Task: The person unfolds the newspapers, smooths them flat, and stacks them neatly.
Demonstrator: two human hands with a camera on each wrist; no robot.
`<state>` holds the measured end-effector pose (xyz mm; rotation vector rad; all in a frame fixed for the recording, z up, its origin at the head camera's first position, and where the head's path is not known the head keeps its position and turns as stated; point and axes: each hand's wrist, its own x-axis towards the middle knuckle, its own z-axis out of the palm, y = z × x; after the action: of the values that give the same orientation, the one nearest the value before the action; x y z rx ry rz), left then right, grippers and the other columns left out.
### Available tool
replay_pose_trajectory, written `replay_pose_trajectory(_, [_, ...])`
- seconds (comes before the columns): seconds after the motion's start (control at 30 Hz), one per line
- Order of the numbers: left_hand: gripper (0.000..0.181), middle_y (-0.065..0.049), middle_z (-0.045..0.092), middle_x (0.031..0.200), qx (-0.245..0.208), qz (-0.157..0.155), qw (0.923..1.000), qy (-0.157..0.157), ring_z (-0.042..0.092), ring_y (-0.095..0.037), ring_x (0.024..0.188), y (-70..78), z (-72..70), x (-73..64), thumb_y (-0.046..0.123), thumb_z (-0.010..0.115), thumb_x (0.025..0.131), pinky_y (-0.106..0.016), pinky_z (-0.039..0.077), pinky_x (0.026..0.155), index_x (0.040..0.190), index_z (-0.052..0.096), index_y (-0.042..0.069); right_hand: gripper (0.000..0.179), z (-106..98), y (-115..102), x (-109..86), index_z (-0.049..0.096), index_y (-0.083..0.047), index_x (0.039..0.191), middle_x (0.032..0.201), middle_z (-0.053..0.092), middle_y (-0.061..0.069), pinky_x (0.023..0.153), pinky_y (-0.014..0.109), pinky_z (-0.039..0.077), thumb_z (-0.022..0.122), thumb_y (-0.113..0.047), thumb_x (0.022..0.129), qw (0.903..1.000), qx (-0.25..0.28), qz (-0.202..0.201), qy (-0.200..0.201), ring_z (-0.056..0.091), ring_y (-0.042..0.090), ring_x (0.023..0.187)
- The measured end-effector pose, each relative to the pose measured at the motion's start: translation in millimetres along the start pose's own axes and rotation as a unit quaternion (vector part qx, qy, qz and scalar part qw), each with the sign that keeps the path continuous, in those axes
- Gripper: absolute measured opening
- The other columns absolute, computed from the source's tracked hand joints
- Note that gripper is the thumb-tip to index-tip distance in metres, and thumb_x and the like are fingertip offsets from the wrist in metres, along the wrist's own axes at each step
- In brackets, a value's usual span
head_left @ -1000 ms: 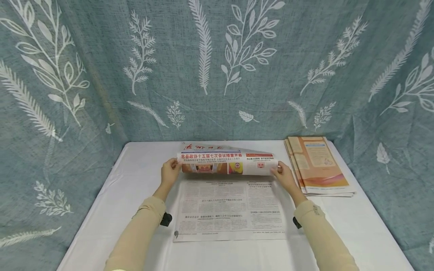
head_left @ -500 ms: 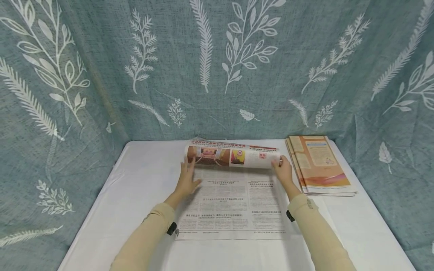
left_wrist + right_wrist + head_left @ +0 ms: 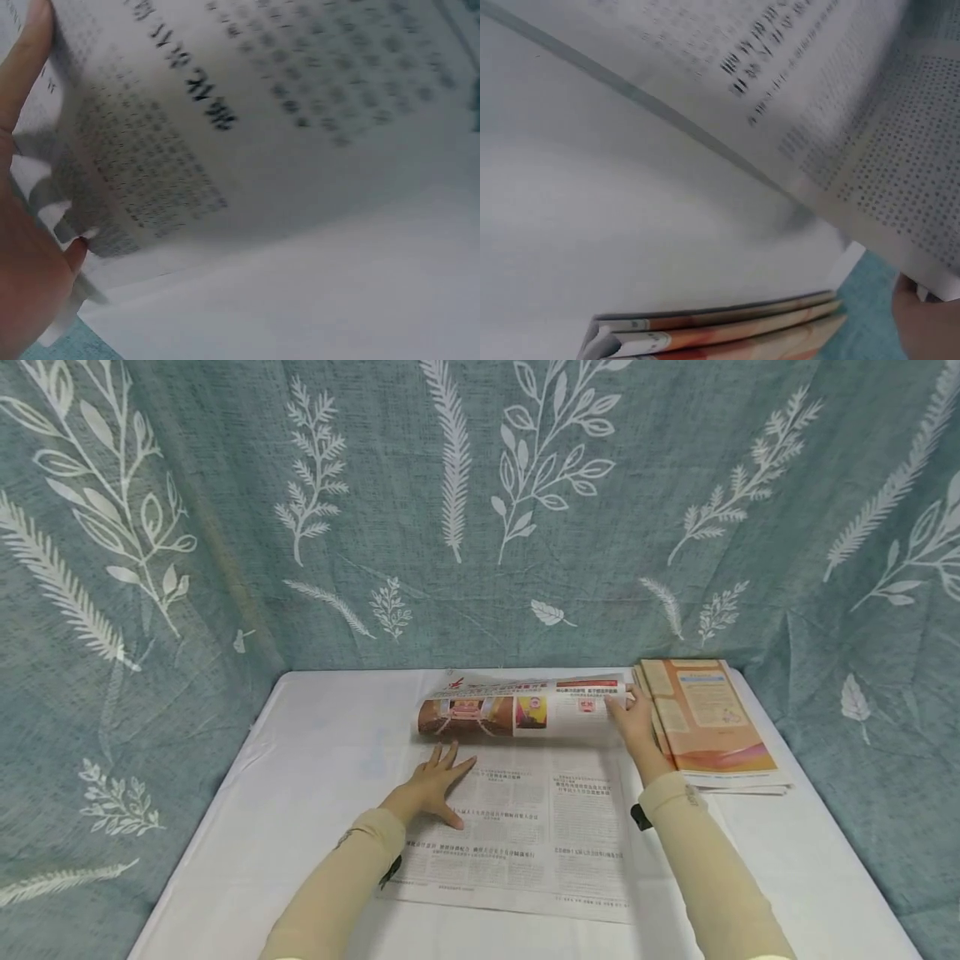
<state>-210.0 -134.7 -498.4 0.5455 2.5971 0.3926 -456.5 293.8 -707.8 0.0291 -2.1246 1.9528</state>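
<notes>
A newspaper (image 3: pixel 517 860) lies on the table, its far part curled over toward me so that the printed front page (image 3: pixel 495 714) with colour photos shows. My left hand (image 3: pixel 433 785) is on the left side of the sheet, its fingers spread and just short of the curled edge. In the left wrist view, that hand (image 3: pixel 30 262) shows at the left margin beside the text. My right hand (image 3: pixel 633 718) pinches the right end of the raised part. The right wrist view catches only a bit of this hand (image 3: pixel 930 322), by the lifted paper's corner.
To the right, a stack of folded newspapers (image 3: pixel 712 718) with orange pages lies close to my right hand. The table (image 3: pixel 300 793) has a white cover. A blue-green curtain (image 3: pixel 465 527) with white leaf patterns hangs behind and at both sides.
My left hand has let go of the raised edge and come down and to the right onto the sheet, fingers spread. The curl's left end has shifted rightward; my right hand still holds its end.
</notes>
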Motion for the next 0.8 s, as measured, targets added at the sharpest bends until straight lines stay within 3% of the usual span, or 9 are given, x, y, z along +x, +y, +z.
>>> replay_pose_trajectory(0.07, [0.115, -0.025, -0.004, 0.156, 0.008, -0.010, 0.9998, -0.014, -0.001, -0.046, 0.143, 1.9, -2.0, 0.0, 0.038, 0.086, 0.061, -0.061, 0.015, 0.113, 0.151, 0.018, 0.015, 0.042, -5.3, 31.2, 22.3, 0.055, -0.017, 0.109, 0.080, 0.071, 0.009, 0.046, 0.030, 0.046, 0.080, -0.024, 0.076, 0.9999, 0.010, 0.005, -0.003, 0.064, 0.014, 0.060])
replay_pose_trajectory(0.13, [0.117, -0.025, -0.004, 0.156, 0.020, -0.021, 0.9992, -0.027, 0.001, -0.044, 0.144, 3.9, -3.1, 0.2, 0.039, 0.086, 0.060, -0.059, 0.014, 0.114, 0.152, 0.016, 0.018, 0.038, -0.9, 8.6, 17.0, 0.056, -0.014, 0.106, 0.085, 0.071, 0.009, 0.051, 0.029, 0.047, 0.079, -0.015, 0.076, 0.9994, 0.033, 0.009, 0.000, 0.064, 0.014, 0.067])
replay_pose_trajectory(0.17, [0.118, -0.025, -0.003, 0.156, 0.027, -0.025, 0.9989, -0.031, 0.002, -0.044, 0.144, 4.9, -3.8, 0.3, 0.040, 0.086, 0.060, -0.059, 0.014, 0.115, 0.152, 0.016, 0.018, 0.034, 2.7, -15.0, 8.5, 0.057, -0.013, 0.102, 0.084, 0.071, 0.009, 0.052, 0.029, 0.044, 0.078, -0.012, 0.076, 0.9987, 0.048, 0.015, 0.001, 0.063, 0.013, 0.068])
replay_pose_trajectory(0.3, [0.121, -0.023, 0.004, 0.157, 0.060, -0.039, 0.9965, -0.043, 0.008, -0.042, 0.144, 6.9, -4.9, 2.1, 0.045, 0.086, 0.058, -0.057, 0.015, 0.115, 0.152, 0.014, 0.021, 0.025, 27.3, -178.6, -64.0, 0.053, -0.010, 0.075, 0.064, 0.059, -0.003, 0.057, 0.028, 0.037, 0.068, -0.027, 0.086, 0.9959, 0.006, 0.086, 0.027, 0.049, 0.009, 0.061])
replay_pose_trajectory(0.43, [0.124, -0.023, 0.011, 0.156, 0.081, -0.045, 0.9951, -0.036, 0.014, -0.043, 0.143, 7.1, -7.1, 6.6, 0.049, 0.086, 0.057, -0.056, 0.019, 0.115, 0.152, 0.012, 0.019, 0.030, 40.5, -278.9, -99.8, 0.055, -0.008, 0.075, 0.063, 0.053, -0.009, 0.059, 0.020, 0.037, 0.060, -0.031, 0.093, 0.9887, -0.066, 0.131, 0.030, 0.044, 0.002, 0.059])
replay_pose_trajectory(0.53, [0.118, -0.022, 0.021, 0.154, 0.073, -0.050, 0.9960, -0.007, 0.023, -0.042, 0.140, 6.1, -8.9, 11.5, 0.051, 0.081, 0.064, -0.055, 0.024, 0.113, 0.153, 0.010, 0.017, 0.017, 43.1, -303.2, -99.5, 0.056, -0.002, 0.103, 0.091, 0.064, 0.006, 0.062, 0.015, 0.041, 0.059, -0.015, 0.093, 0.9859, -0.086, 0.141, 0.030, 0.050, -0.001, 0.067])
replay_pose_trajectory(0.63, [0.112, -0.022, 0.031, 0.149, 0.055, -0.057, 0.9964, 0.031, 0.031, -0.042, 0.136, 5.6, -10.2, 17.7, 0.051, 0.075, 0.073, -0.055, 0.032, 0.108, 0.153, 0.007, 0.014, 0.035, 42.5, -307.9, -91.8, 0.046, 0.002, 0.126, 0.124, 0.057, 0.021, 0.072, 0.017, 0.044, 0.055, -0.002, 0.092, 0.9868, -0.081, 0.137, 0.028, 0.053, 0.003, 0.083])
replay_pose_trajectory(0.7, [0.112, -0.022, 0.032, 0.149, 0.042, -0.065, 0.9957, 0.052, 0.033, -0.042, 0.135, 6.1, -10.1, 21.6, 0.049, 0.074, 0.075, -0.056, 0.035, 0.106, 0.153, 0.003, 0.013, 0.040, 41.8, -308.1, -88.0, 0.044, 0.004, 0.131, 0.130, 0.052, 0.024, 0.077, 0.022, 0.045, 0.055, 0.000, 0.092, 0.9892, -0.072, 0.125, 0.026, 0.054, 0.006, 0.090])
replay_pose_trajectory(0.8, [0.116, -0.024, 0.033, 0.147, 0.030, -0.076, 0.9933, 0.082, 0.035, -0.044, 0.133, 8.1, -8.7, 27.5, 0.047, 0.077, 0.071, -0.057, 0.036, 0.103, 0.152, 0.002, 0.011, 0.035, 41.8, -312.9, -87.5, 0.048, 0.005, 0.126, 0.111, 0.063, 0.009, 0.079, 0.023, 0.043, 0.053, -0.004, 0.092, 0.9933, -0.034, 0.110, 0.016, 0.052, 0.003, 0.087])
